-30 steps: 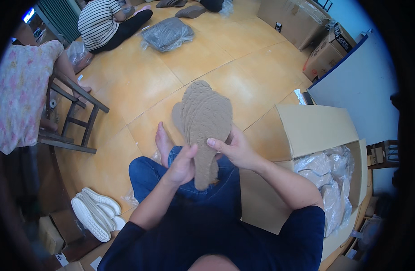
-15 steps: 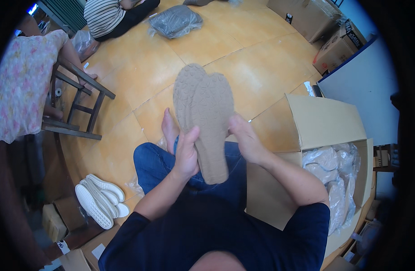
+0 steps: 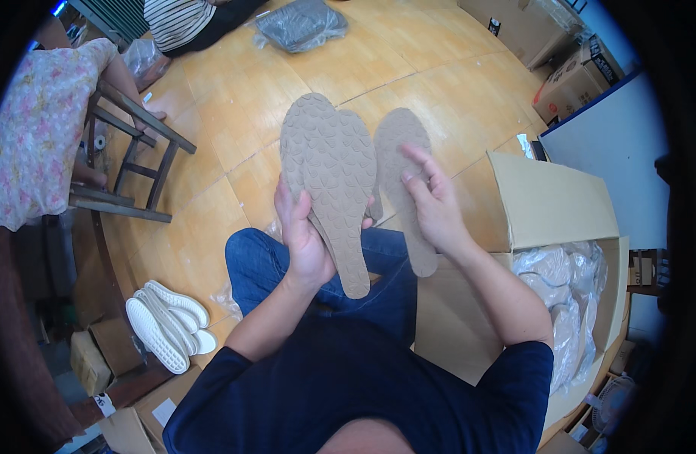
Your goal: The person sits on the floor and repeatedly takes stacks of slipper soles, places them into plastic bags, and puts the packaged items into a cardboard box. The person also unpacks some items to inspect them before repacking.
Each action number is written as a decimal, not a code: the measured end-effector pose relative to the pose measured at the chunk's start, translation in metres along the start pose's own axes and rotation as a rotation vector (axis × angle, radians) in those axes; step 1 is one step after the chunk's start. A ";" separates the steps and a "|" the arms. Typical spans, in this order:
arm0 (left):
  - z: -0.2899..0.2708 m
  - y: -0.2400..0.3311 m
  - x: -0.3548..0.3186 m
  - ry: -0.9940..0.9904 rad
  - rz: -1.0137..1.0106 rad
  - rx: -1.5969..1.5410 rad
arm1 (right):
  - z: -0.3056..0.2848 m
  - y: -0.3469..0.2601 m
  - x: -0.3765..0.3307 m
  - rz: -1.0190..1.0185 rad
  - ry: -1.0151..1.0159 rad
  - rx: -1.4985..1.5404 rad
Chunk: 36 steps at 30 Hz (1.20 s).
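Several brown shoe insoles, their surface covered in raised curved marks, fan out over my lap. My left hand is closed around their middle, with the thumb on top and fingertips showing at the far side. Just to the right, a single insole of the same brown stands apart from the fan. My right hand has it at its middle, the thumb and fingers lying over its face; the grip beneath is hidden.
An open cardboard box at my right holds plastic-wrapped brown pieces. White shoe soles lie on the floor at left. Beyond them a person in floral cloth sits by a dark wooden stool. A grey plastic-wrapped bundle lies farther off.
One insole has come away from the bunch and moved right with my right hand. The insoles in my left hand have spread a little and shifted left.
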<state>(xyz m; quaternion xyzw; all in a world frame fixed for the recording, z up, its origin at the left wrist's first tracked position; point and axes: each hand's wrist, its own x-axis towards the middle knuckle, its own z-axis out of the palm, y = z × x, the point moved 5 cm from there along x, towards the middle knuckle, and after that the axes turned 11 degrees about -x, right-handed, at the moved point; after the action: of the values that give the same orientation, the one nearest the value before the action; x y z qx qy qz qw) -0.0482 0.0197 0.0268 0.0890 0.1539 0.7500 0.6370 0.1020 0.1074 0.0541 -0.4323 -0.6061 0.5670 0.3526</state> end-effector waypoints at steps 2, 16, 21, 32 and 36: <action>0.002 -0.002 0.001 -0.027 0.020 0.127 | 0.007 0.000 -0.004 0.054 -0.147 -0.009; 0.000 -0.011 0.002 0.034 0.119 0.261 | -0.002 0.000 0.000 0.017 -0.051 -0.163; -0.004 -0.014 -0.001 0.033 0.125 0.298 | 0.011 -0.009 -0.007 -0.072 -0.101 -0.023; -0.004 -0.012 -0.002 0.071 0.097 0.499 | 0.006 -0.004 -0.004 -0.136 -0.012 0.039; 0.003 0.000 -0.003 0.031 0.024 0.318 | -0.024 -0.007 0.014 0.007 0.208 0.062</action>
<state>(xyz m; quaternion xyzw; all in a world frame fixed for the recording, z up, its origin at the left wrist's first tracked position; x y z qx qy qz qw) -0.0472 0.0174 0.0296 0.1791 0.2796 0.7249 0.6036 0.1176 0.1298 0.0631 -0.4799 -0.5469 0.5388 0.4246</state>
